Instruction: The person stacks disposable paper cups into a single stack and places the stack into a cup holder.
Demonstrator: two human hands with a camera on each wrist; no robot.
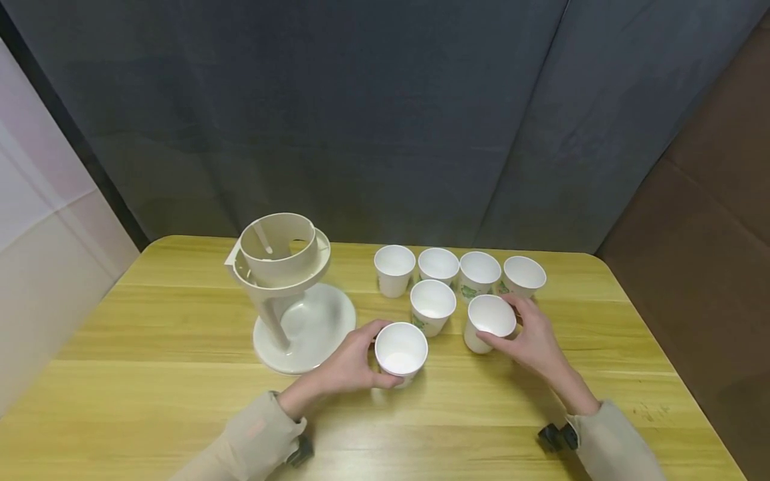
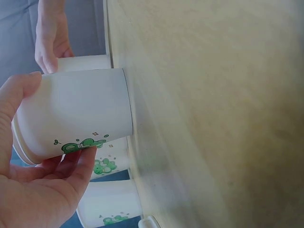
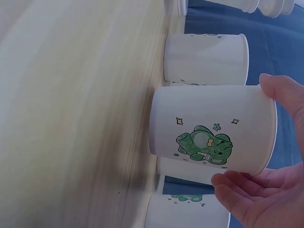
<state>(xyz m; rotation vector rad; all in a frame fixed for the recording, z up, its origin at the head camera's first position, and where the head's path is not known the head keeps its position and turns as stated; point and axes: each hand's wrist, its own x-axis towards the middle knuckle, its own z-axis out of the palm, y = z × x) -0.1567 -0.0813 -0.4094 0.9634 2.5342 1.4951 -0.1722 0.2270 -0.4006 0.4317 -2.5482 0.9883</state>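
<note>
My left hand [image 1: 353, 364] grips a white paper cup [image 1: 401, 349] around its side, thumb and fingers on opposite sides. This cup is upright, nearest the front, with a green print low on its wall [image 2: 78, 114]. Over to the right, my right hand [image 1: 537, 339] holds another upright paper cup [image 1: 484, 324] near its rim. A green cartoon animal shows on that cup's side [image 3: 213, 128] in the right wrist view. Between and behind the two held cups stands a third paper cup [image 1: 432, 302]. Whether the held cups touch the table cannot be told.
Several more white cups stand in a back row, from the left one [image 1: 394, 267] to the right one [image 1: 525, 274]. A cream plastic stand with a ring-shaped holder [image 1: 279, 270] and round base [image 1: 327, 327] is on the left. Dark cloth [image 1: 337, 120] hangs behind the wooden table [image 1: 180, 401].
</note>
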